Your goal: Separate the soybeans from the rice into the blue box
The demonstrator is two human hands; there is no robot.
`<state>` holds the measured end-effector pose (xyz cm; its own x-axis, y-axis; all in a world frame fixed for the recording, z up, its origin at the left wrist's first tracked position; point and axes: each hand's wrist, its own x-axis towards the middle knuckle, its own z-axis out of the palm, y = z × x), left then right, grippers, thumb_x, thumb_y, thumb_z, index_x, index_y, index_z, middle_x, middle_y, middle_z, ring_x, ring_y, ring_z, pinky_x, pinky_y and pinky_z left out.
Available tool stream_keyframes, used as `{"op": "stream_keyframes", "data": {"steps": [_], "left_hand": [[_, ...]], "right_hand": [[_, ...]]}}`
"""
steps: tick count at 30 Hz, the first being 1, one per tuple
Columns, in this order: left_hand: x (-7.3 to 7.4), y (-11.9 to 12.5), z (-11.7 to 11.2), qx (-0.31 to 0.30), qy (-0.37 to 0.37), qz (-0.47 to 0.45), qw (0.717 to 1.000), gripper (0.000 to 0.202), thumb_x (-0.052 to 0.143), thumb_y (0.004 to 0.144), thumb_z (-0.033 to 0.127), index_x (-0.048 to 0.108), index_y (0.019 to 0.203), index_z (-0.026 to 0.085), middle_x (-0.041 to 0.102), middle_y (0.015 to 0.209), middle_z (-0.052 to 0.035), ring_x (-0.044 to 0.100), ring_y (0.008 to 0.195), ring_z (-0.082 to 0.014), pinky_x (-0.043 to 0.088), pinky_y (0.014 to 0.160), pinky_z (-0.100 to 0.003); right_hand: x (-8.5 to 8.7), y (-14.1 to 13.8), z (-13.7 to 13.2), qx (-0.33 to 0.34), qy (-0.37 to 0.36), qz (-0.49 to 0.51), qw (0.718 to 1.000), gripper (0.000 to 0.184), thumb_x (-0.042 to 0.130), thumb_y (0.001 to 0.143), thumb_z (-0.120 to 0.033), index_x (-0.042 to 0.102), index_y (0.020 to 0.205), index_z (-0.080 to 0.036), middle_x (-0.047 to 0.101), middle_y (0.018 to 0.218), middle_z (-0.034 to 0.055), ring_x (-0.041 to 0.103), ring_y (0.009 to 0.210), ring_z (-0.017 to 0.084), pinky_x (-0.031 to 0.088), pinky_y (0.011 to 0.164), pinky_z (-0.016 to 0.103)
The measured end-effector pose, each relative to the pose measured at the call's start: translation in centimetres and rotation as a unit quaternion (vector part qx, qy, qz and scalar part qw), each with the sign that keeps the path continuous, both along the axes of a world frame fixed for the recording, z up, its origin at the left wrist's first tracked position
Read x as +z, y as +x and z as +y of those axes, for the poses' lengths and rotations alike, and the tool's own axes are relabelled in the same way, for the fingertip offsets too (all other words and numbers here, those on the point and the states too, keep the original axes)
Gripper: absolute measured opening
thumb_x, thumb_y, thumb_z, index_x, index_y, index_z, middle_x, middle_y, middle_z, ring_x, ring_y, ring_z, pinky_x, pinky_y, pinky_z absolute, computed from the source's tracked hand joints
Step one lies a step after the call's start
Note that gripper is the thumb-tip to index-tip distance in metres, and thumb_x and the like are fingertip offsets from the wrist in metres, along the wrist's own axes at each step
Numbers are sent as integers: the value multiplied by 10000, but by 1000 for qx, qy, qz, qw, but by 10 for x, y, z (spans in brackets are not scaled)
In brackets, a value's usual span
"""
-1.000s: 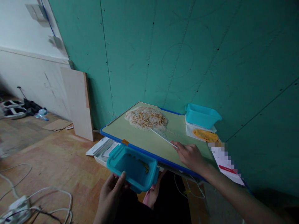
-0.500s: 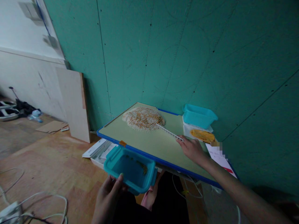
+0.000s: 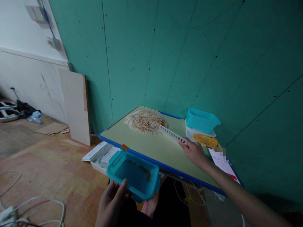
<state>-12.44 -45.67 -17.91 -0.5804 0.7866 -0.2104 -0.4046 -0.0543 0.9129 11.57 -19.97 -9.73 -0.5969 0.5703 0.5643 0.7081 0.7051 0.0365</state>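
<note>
Tool: white slotted strip [image 3: 172, 135]. Lies tilted on tabletop [image 3: 151, 146], far end touching grain pile [image 3: 145, 121], near end pinched in right hand [image 3: 195, 151] grip. Likely light, stiff plastic; take hold at near end.

Receiver: teal tub [image 3: 133, 175], held just below tabletop front edge. Left hand [image 3: 111, 201] grip closed on near rim, thumb on top. Few yellow beans inside. Likely light, rigid, smooth-walled; support from beneath.

Hidden: left fingers under tub. Grain types in pile hard to tell apart. Contents of far teal bin [image 3: 201, 119] not visible.

The left hand [image 3: 111, 203] and right hand [image 3: 194, 151] are bare; black clothing [image 3: 171, 205] covers the lap.
</note>
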Motion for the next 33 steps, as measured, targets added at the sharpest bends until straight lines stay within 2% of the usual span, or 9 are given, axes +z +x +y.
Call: {"op": "stream_keyframes", "data": {"steps": [6,13,19,24,28,33], "left_hand": [[-2,0,1,1,5,-4,1000,361,754,687,510,631,731,173,608,581,4,534,532,-149,430,497,-234],[6,3,3,10,12,-36,999,358,787,655,490,629,700,171,606,568,6,528,517,-135,437,496,-232],[2,2,5,20,16,-44,999,378,805,625,496,642,704,163,599,537,11,528,485,-129,417,463,-221],[0,2,4,24,12,-39,999,386,807,616,506,652,707,165,600,536,9,526,486,-136,414,461,-224],[-1,-1,3,15,19,-41,999,357,789,648,497,663,742,177,617,577,5,538,519,-148,435,493,-238],[5,-11,6,14,21,-15,1000,342,766,674,506,649,720,188,604,566,15,521,516,-141,428,498,-235]], "right_hand": [[3,-22,-5,27,-43,18,999,323,418,960,-371,633,1053,-147,754,836,77,701,653,200,434,571,267],[3,-54,-6,38,-50,32,998,344,430,951,-386,645,1079,-151,751,821,91,690,638,198,423,565,259],[7,-81,0,54,-112,85,989,328,474,927,-390,658,1061,-155,748,811,87,683,646,192,422,571,244],[4,-104,21,63,-141,150,977,310,532,885,-432,695,905,-169,742,787,90,668,657,191,423,575,239],[2,-125,40,56,-165,174,969,330,585,837,-449,695,722,-161,711,673,79,625,597,173,379,527,231],[1,-141,47,46,-182,209,960,355,582,820,-466,678,662,-163,646,580,33,544,524,135,307,482,225]]}}
